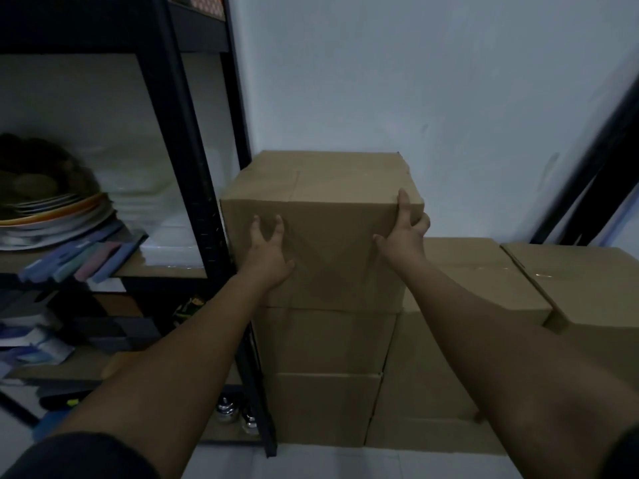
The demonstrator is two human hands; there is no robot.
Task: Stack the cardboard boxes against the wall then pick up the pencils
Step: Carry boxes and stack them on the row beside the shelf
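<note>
A brown cardboard box [321, 188] tops the left stack against the white wall. Under it sit two more boxes, the middle box [328, 340] and the bottom box [325, 406]. My left hand [268, 254] lies flat on the top box's front face with fingers spread. My right hand [404, 229] grips the box's front right corner, thumb on the front and fingers round the side. To the right stands a lower stack [477, 271] and a further box [581, 278]. No pencils are visible.
A black metal shelving unit [193, 167] stands tight against the left side of the stack, holding plates [55, 216], white containers, coloured sponges and clutter. A dark bar [594, 167] leans on the wall at the right. Pale tiled floor shows below.
</note>
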